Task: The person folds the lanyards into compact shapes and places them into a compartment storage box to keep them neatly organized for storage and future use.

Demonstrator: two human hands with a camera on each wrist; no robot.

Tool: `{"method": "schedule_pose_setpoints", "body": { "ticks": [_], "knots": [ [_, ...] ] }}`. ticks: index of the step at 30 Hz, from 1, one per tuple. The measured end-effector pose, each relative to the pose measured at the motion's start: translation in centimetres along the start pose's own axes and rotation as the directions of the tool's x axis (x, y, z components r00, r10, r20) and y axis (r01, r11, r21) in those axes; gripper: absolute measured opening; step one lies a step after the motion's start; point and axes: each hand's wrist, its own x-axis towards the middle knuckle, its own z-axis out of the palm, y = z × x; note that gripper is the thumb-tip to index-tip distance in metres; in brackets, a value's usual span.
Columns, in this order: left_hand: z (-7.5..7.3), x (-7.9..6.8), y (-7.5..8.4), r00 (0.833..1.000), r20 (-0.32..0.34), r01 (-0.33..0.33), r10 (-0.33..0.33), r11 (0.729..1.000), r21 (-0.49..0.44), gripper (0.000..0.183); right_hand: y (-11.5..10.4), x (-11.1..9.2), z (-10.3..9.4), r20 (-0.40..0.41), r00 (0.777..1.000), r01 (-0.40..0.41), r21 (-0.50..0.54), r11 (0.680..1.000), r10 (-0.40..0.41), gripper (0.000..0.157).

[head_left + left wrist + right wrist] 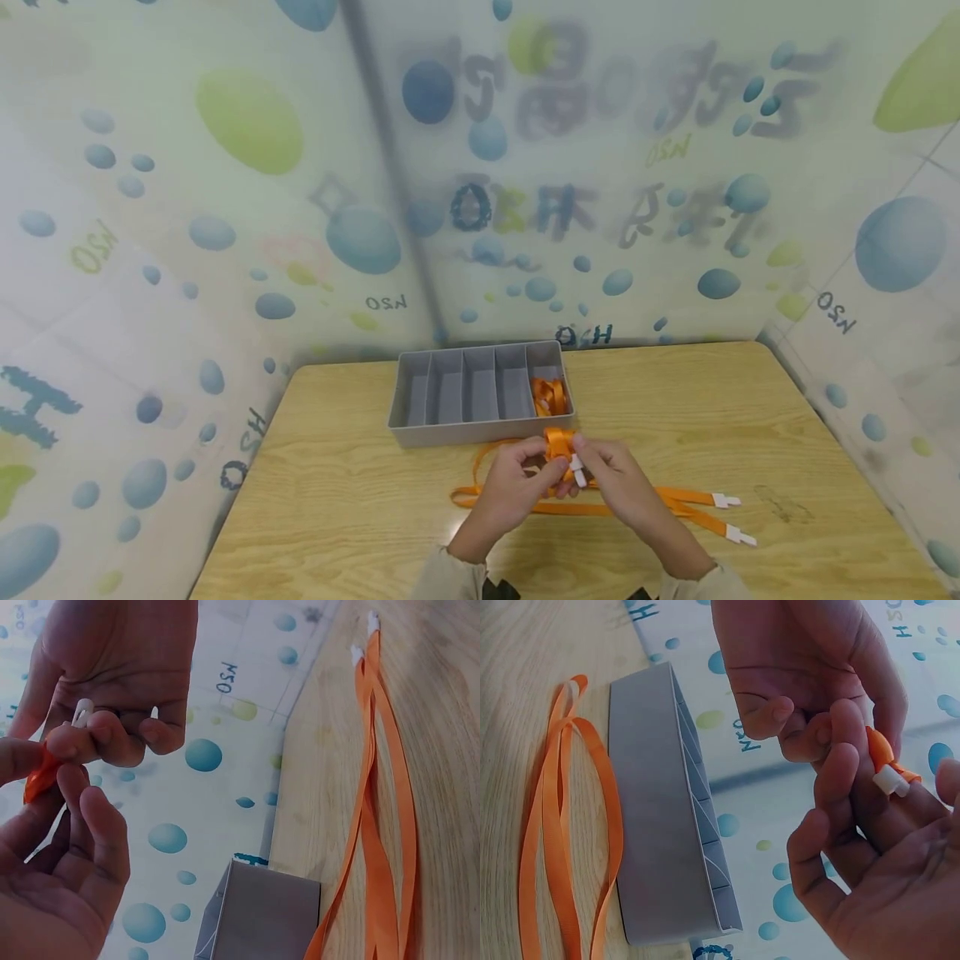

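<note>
Both hands meet in front of the grey divided box (465, 432). Between them is an orange lanyard (558, 442) wound into a small bundle, with a white plastic clip (578, 472) hanging from it. My left hand (514, 483) pinches the bundle from the left with thumb and fingers. From the other side my right hand (617, 483) grips it near the clip. In the right wrist view the wound lanyard (880, 747) shows between the fingers, its white clip (891, 781) beside it. More orange lanyards (693, 497) lie stretched flat on the table below the hands, their white clips pointing right.
Rolled orange lanyards (551, 397) sit in the box's rightmost compartment; its other compartments show bare grey floors. The wooden table (337, 500) ends at a patterned curtain wall (300, 250) behind the box, with more of it at both sides.
</note>
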Motion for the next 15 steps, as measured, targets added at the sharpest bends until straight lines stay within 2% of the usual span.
{"method": "schedule_pose_setpoints", "body": {
  "ticks": [8,15],
  "knots": [
    [0.20,0.01,0.04,1.000,-0.018,0.010,-0.009,0.998,0.055,0.022,0.09,0.07,0.17,0.016,1.000,-0.006,-0.029,1.000,0.007,0.050],
    [-0.17,-0.06,0.43,0.997,-0.079,0.013,-0.004,0.994,0.113,0.022,0.00,0.12,0.44,0.012,1.000,-0.027,-0.139,0.990,0.029,0.042]
  ]
}}
